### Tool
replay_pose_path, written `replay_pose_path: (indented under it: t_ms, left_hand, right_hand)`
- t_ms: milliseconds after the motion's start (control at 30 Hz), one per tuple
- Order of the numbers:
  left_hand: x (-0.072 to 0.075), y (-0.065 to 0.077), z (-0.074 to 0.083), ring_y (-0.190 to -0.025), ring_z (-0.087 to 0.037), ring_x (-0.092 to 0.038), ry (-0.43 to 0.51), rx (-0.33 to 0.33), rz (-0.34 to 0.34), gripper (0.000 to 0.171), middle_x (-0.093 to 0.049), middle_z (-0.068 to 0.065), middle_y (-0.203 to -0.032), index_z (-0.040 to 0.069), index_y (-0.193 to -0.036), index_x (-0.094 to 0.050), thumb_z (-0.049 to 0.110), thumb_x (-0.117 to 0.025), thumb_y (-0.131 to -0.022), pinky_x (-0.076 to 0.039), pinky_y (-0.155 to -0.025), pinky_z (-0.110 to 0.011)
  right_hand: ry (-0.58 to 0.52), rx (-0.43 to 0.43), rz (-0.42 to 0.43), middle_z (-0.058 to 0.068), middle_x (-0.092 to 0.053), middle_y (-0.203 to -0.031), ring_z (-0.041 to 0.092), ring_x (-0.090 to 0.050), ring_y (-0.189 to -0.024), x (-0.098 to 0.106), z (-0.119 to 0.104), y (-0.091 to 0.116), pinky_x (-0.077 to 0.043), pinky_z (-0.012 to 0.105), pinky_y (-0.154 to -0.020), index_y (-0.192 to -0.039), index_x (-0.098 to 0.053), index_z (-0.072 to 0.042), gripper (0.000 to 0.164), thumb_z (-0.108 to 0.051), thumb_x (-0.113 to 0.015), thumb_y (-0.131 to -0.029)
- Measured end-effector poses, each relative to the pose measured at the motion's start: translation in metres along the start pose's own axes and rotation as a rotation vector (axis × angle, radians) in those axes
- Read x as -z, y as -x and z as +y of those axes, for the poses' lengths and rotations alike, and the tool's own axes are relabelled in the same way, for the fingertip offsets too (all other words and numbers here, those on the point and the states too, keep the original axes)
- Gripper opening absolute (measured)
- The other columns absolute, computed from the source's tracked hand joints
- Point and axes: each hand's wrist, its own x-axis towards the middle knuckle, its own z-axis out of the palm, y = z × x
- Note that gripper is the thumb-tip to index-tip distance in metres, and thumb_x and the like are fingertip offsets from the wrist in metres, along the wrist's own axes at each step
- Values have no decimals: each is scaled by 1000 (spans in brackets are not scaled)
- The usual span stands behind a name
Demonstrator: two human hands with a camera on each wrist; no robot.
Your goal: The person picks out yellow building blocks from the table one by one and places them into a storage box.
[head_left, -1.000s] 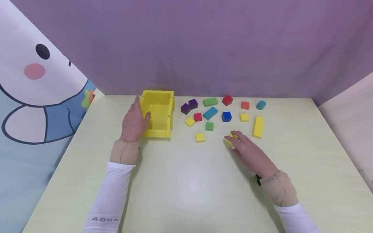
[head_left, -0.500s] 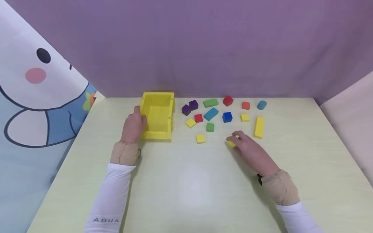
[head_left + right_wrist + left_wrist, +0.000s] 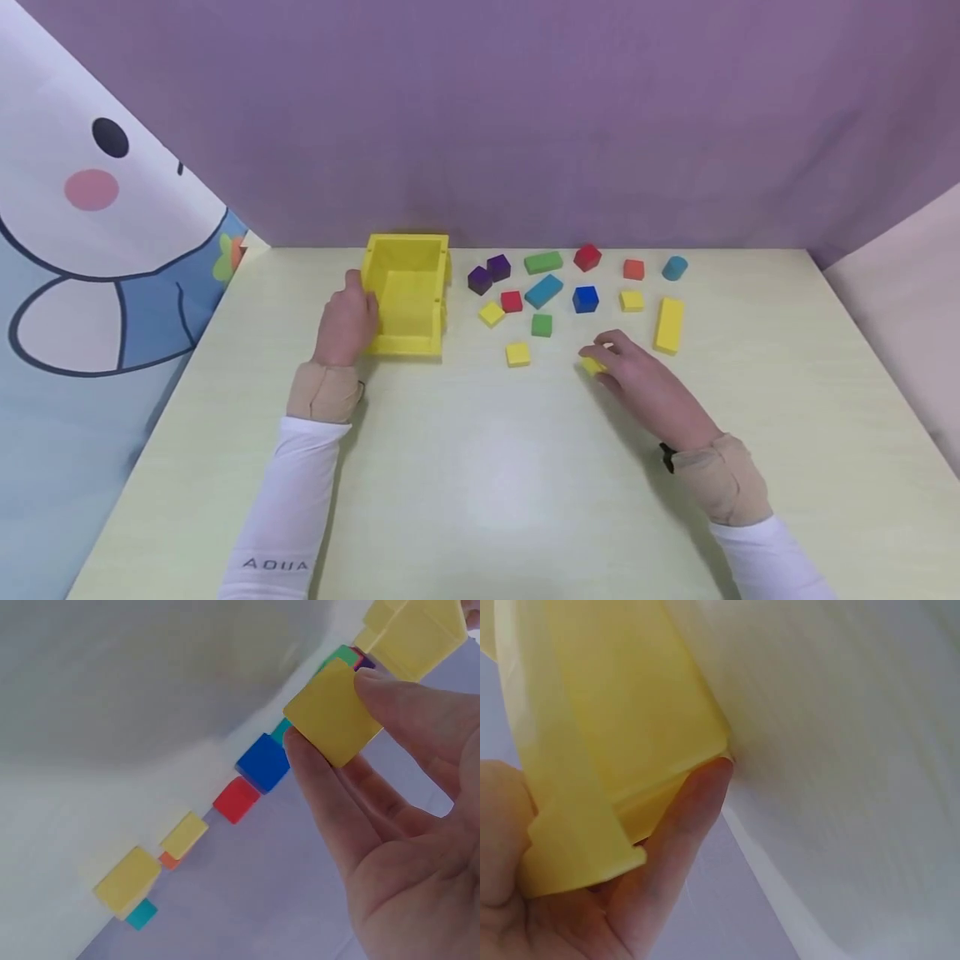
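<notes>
Well, R grip [image 3: 643,385] pinches yel. block [image 3: 334,716]; L grip [image 3: 347,323] holds yel. bin [image 3: 405,344] side.

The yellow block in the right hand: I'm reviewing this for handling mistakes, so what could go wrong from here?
The right hand pinches the yellow block by its edges, so it might slip out. If carried low toward the yellow bin, it could knock the front yellow square or the green cube lying between. And since the left hand grips the bin's side wall, a tug might shift the bin.
</notes>
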Motion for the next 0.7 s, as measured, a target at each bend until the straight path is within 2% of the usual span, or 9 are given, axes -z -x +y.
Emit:
replay_pose_path:
  t_ms: [300, 700]
  left_hand:
    - [0, 0, -1, -54, -33, -53, 1, -5, -2, 33, -51, -22, -67, -6, -117, -34, 16, -35, -93, -39, -44, -41]
    - [0, -2, -2, -52, -30, -51, 10, 4, -19, 34, -50, -19, -65, -5, -119, -33, 17, -34, -93, -38, -43, -39]
  right_hand:
    - [-20, 26, 41, 6, -51, -114, 19, -57, -94, 5, -12, -15, -49, 30, -78, -119, -57, -13, 44, -11, -70, -76]
    - [-36, 91, 79, 6, -50, -114, 19, -57, -94, 9, -35, -49, -48, 28, -77, -119, -56, -13, 43, -11, -69, -78]
